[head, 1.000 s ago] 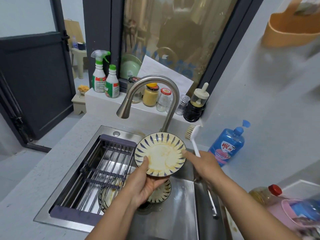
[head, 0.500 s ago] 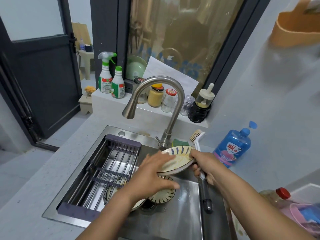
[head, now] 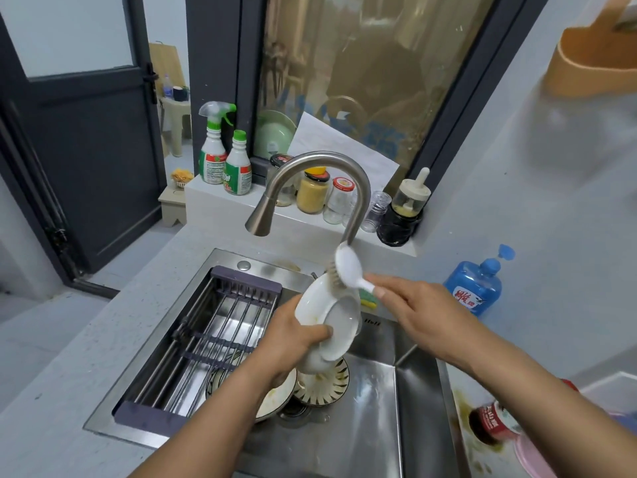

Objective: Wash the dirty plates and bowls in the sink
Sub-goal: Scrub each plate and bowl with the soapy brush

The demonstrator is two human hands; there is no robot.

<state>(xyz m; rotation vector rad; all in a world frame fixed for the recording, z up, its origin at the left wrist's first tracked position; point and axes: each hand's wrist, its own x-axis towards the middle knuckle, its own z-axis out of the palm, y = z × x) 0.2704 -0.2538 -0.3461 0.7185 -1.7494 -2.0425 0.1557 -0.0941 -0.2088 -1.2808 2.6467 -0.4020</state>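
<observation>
We see the left hand (head: 293, 339) grasping the plate (head: 332, 315) by its lower edge, with the thumb curled over the rim. The white underside faces us, and the plate stands almost on edge above the sink (head: 374, 412). The right hand (head: 413, 305) is closed around the handle of the dish brush (head: 348, 267). Its bristles touch the top rim of the plate, just in front of the faucet (head: 312, 167). No water is visible at the spout.

The main risk, in our judgement, is the grip. The plate is held at one edge only, and the brush presses on the opposite edge. If grease or soap is on it, the plate can turn or slide out of the fingers. Directly under it lie the other dirty dishes (head: 327, 384), so a fall would bring ceramic on ceramic and may chip both.

A second risk is the brush head, which is very near the faucet pipe. A wide stroke can knock against it and throw drops over the desk (head: 103, 339).

Third, scrubbing without water may only smear the yellowish marks near the thumb. The blue soap bottle (head: 477, 284) stands well apart to the right, so to reach it one hand must let go first.

Last, a red-labelled bottle (head: 493, 422) sits close to the right forearm, and an elbow pulled back carelessly could tip it.
</observation>
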